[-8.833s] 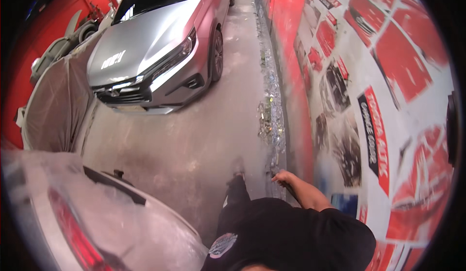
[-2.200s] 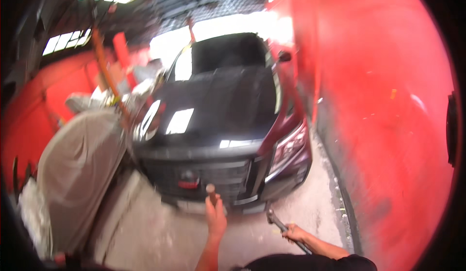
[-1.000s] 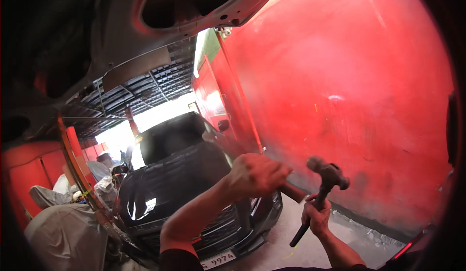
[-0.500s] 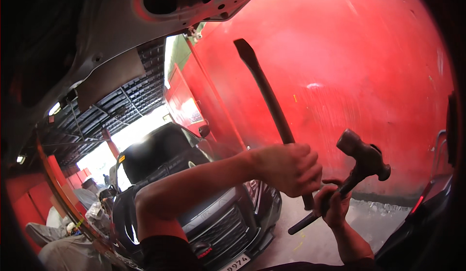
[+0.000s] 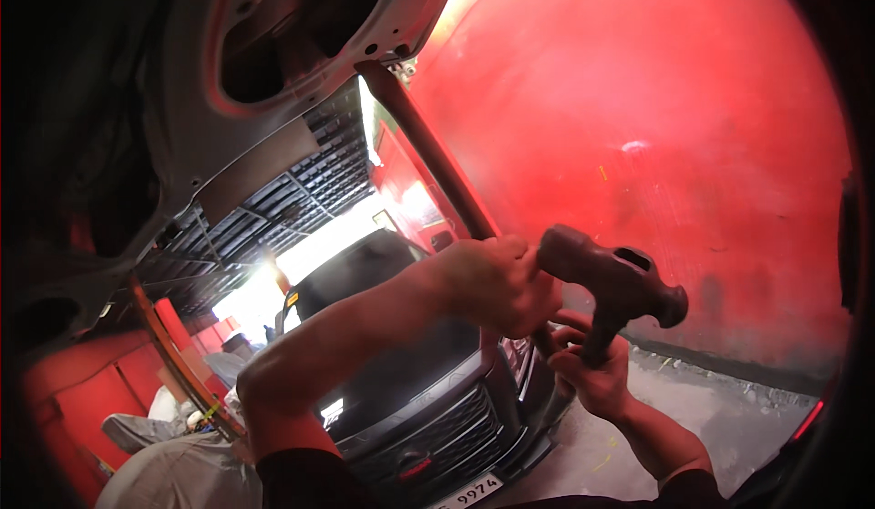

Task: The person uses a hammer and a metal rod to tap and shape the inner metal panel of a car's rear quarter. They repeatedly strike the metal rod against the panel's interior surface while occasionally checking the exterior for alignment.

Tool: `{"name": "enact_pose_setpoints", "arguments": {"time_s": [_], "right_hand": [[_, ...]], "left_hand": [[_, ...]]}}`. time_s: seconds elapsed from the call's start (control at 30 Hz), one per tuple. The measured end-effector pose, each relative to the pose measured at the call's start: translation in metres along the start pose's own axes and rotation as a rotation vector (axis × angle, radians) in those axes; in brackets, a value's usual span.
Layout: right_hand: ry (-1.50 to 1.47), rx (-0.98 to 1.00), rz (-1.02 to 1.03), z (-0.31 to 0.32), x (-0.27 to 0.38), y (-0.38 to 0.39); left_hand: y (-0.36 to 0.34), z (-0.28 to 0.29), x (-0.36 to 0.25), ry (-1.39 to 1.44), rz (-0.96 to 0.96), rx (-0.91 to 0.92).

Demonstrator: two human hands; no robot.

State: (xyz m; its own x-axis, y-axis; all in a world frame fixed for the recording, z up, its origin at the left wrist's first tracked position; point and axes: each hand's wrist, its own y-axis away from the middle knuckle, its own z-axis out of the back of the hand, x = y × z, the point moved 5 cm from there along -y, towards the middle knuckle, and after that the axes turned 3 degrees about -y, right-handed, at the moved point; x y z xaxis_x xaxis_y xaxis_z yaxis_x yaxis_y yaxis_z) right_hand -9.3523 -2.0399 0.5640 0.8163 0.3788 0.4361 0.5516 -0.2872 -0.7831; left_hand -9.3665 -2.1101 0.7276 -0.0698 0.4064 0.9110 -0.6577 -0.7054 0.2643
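Note:
My left hand (image 5: 510,286) is closed around a long dark metal bar (image 5: 428,154), held slanting up and away from me. The bar's flattened tip meets, or nearly meets, the edge of a raised grey body panel (image 5: 191,131) with holes and openings overhead. My right hand (image 5: 592,381) grips the handle of a dark ball-peen hammer (image 5: 638,290) just below and right of my left hand, beside the bar's lower part. The hammer's head is level with my left knuckles; whether it touches them or the bar I cannot tell.
A black car (image 5: 392,390) stands behind my arms. A red wall (image 5: 665,144) runs along the right above grey floor (image 5: 629,459). Draped items (image 5: 164,473) and an orange post (image 5: 178,363) are at left, beneath a dark roof (image 5: 292,190).
I have turned from a silver car to this panel. Since half a second ago, the bar has shifted left to the panel's edge and the hammer has moved left toward my left hand.

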Motion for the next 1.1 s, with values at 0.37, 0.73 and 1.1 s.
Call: {"name": "enact_pose_setpoints", "arguments": {"time_s": [0.37, 0.73, 1.1], "right_hand": [[0.034, 0.084, 0.062, -0.014, 0.017, -0.064], [0.029, 0.062, -0.027, -0.046, 0.055, -0.083], [-0.11, -0.03, 0.061, -0.079, 0.054, -0.082]], "left_hand": [[0.001, 0.009, 0.05, -0.099, 0.138, 0.153], [0.014, 0.031, 0.074, -0.166, 0.236, 0.123], [0.023, 0.061, 0.076, -0.188, 0.47, -0.073]]}}
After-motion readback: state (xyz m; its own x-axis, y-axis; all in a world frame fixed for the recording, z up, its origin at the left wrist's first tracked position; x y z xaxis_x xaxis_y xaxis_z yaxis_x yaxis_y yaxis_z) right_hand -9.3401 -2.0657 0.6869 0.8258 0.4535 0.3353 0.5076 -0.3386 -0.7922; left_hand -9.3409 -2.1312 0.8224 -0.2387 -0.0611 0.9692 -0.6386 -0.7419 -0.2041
